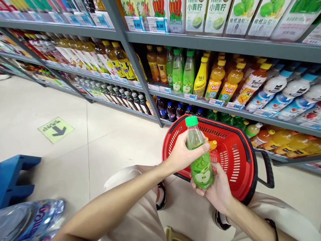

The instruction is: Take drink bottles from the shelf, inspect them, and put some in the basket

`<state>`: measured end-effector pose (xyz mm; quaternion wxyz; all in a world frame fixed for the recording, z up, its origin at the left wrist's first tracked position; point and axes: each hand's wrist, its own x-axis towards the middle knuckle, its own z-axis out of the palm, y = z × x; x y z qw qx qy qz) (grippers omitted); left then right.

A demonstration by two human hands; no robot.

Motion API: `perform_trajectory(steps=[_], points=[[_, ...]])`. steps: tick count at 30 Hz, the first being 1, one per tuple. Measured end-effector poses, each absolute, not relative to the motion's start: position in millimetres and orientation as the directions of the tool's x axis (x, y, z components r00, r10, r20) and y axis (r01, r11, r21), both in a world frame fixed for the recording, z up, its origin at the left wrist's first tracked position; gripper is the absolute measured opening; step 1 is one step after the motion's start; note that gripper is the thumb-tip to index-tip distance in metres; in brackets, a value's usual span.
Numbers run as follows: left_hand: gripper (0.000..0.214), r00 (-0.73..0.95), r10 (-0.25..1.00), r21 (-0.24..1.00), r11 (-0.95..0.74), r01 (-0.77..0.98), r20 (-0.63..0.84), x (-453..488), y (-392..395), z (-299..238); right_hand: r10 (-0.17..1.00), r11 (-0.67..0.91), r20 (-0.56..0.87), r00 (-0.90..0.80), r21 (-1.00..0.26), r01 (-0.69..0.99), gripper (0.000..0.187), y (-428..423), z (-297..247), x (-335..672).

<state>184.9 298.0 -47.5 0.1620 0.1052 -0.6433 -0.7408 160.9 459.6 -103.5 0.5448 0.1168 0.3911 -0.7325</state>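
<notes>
A green-capped bottle of apple drink (200,167) is held tilted in both hands, its label with a cut apple facing me. My left hand (184,150) wraps round its upper half, thumb across the front. Lower down, my right hand (217,184) cradles the base from behind and the right side. Beneath the bottle stands a red shopping basket (242,160) between my knees, with a black rim and black handle. Inside it, orange-capped items (212,144) show partly behind my left hand; the rest of them is hidden.
Grey shelves (200,42) of drinks rise in front, with matching green apple bottles (188,72) beside a yellow Schweppes bottle (200,76). A blue pallet (15,177) and wrapped water bottles (32,217) sit at left. An arrow sticker (56,129) marks the floor.
</notes>
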Motion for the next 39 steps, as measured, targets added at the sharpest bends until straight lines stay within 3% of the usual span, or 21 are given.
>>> perform_trajectory(steps=[39], points=[[0.037,-0.927,-0.372,0.986,-0.134,0.097,0.041,187.5,296.2,-53.0,-0.706,-0.096,-0.600,-0.376,-0.445,0.891,0.042,458.2,-105.2,163.8]])
